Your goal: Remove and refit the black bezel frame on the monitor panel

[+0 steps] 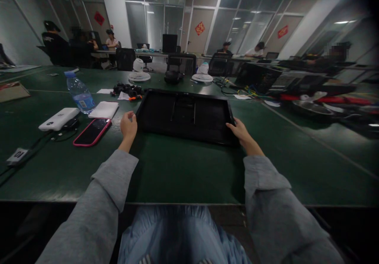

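1. Head view, the count: one shallow black panel (156,114) is seen on a green table (183,169), with one water bottle (79,94), one pink-edged phone (92,132), one folded white cloth (103,110) and one white device (59,119) grouped to its left. Two white fans, one at left (139,72) and one at right (203,72), are set beyond it.
2. Head view, the hands: both forearms are stretched forward in gray sleeves. The left hand (128,126) is raised at the panel's left side, its fingers curled; whether the edge is touched cannot be told. The right hand (242,132) is angled inward, its thumb laid over the rim.
3. Head view, the grip: the panel's right edge is held narrowly between the right thumb and fingers, and its broad body is spread between the two hands. How firmly anything is held by the left cannot be told.
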The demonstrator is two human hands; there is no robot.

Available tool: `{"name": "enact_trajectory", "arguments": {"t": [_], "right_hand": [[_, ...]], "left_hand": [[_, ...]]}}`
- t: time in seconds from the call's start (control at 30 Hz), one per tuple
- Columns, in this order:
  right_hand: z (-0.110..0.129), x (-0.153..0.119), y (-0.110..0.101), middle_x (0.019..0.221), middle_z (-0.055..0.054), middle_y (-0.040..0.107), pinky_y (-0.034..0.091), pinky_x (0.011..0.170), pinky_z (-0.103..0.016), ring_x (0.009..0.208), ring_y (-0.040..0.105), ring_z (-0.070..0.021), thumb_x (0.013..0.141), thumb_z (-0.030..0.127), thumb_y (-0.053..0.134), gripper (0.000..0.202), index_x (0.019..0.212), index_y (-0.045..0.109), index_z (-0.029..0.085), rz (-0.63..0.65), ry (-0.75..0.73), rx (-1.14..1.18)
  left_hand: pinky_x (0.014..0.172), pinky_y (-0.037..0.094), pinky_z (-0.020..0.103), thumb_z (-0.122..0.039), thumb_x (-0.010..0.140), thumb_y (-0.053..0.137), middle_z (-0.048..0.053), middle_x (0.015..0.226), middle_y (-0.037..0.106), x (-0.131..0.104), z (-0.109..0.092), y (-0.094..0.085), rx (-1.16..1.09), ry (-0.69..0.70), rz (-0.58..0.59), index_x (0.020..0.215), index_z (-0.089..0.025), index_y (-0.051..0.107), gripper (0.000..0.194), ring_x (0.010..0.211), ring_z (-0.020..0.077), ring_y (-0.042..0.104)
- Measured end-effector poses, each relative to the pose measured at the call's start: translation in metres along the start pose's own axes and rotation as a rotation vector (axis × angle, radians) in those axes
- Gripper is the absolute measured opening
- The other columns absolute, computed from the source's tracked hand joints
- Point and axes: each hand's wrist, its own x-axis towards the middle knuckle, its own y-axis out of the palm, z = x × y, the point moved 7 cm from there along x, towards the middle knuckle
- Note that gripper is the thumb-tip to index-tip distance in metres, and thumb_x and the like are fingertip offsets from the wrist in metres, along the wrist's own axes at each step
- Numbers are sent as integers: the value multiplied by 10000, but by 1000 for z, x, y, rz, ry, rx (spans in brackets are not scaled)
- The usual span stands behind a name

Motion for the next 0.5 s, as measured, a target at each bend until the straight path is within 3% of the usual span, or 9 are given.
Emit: {"name": "enact_trajectory", "arguments": {"t": [0.27, 0.4, 0.5], "right_hand": [[-2, 4, -3, 1079, -83, 789, 619, 982, -465, 1035, 744, -275, 708, 312, 727, 611, 1309, 711, 201, -81, -53, 179], [-3, 1, -15, 1111, -114, 779, 614, 978, -465, 1028, 738, -279, 742, 301, 681, 599, 1327, 695, 173, -150, -31, 126], [1, -2, -29, 1159, -156, 755, 595, 987, -478, 1052, 727, -294, 795, 298, 627, 565, 1332, 667, 129, -246, -115, -15]], "left_hand": [[1134, 489, 452, -219, 958, 586, 149, 1278, 736, 0, 4, 1, -11, -10, 5, 1172, -177, 667, 233, 1198, 269, 696], [1128, 492, 440, -240, 958, 581, 137, 1290, 738, 0, 6, 2, -4, -11, 13, 1170, -188, 669, 236, 1200, 263, 697], [1129, 488, 452, -264, 959, 581, 142, 1283, 740, 0, 7, 3, 11, -6, 41, 1162, -189, 677, 237, 1207, 273, 694]]}}
